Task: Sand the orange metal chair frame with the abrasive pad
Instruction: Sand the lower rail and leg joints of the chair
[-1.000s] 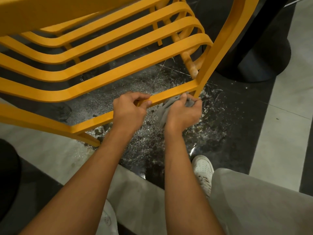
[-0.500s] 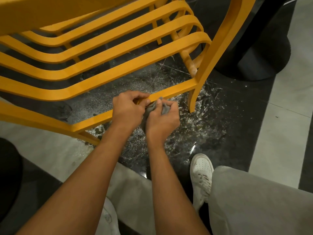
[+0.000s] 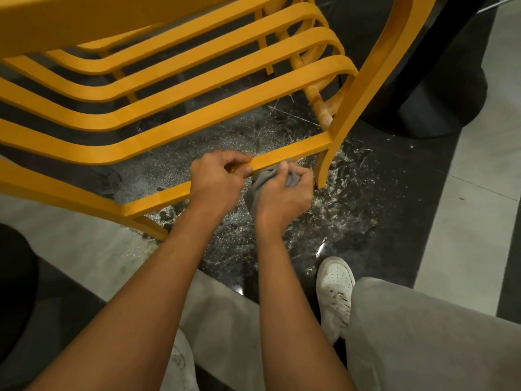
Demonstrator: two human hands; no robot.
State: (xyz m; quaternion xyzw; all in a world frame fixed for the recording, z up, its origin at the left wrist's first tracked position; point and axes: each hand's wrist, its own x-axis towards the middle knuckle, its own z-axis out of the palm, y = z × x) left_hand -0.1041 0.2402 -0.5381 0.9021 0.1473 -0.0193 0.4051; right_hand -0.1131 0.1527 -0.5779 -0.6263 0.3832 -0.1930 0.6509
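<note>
The orange metal chair frame fills the upper half of the head view, its curved slats running from left to right. Its lowest crossbar slopes down to the left, just above the floor. My left hand grips that bar from above, thumb under it. Right beside it, my right hand holds the crumpled grey abrasive pad pressed against the bar's underside and front edge. Most of the pad is hidden by my fingers.
A chair leg stands just right of my right hand. Pale dust and scratches cover the dark floor below. A black round pedestal base sits at the upper right. My white shoe and grey trouser legs lie below.
My right hand with the pad slid left along the bar until it met my left hand, then moved back a little to the right. My left hand kept its grip.
</note>
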